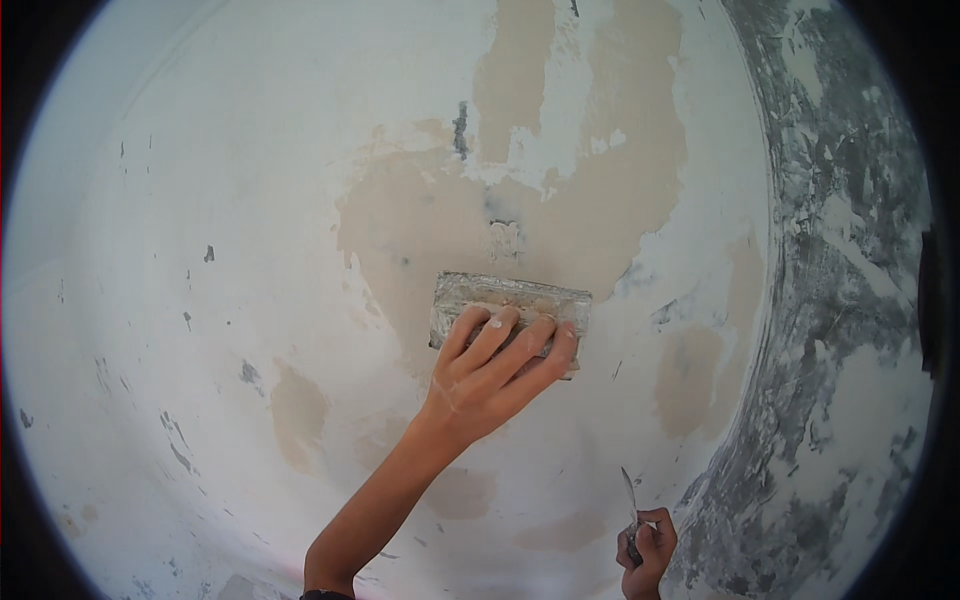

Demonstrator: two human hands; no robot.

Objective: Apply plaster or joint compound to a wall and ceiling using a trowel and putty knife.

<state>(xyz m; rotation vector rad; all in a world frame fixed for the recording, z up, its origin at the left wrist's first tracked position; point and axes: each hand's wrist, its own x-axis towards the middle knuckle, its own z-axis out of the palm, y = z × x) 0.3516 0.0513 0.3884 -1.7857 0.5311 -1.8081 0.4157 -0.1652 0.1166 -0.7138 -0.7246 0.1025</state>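
My left hand (480, 382) grips a plastering trowel (512, 290) with its fingers curled over the handle. The trowel's rectangular blade, smeared with grey-white plaster, lies against the wall (230, 120) or very close to it. Below and to the right, my right hand (648, 550) is closed round the dark handle of a putty knife (629, 493). Its thin blade points upward, seen almost edge-on, apart from the trowel. Around the trowel spreads a large beige patch (590, 225) on the white wall. Just above the blade sits a small whitish smear (505, 240) with a dark edge.
Along the right runs a rough dark-grey strip (820, 180) streaked with white plaster. Smaller beige patches (298, 415) and dark nicks (209, 253) are scattered over the white surface. A dark upright gouge (460, 130) shows above the trowel.
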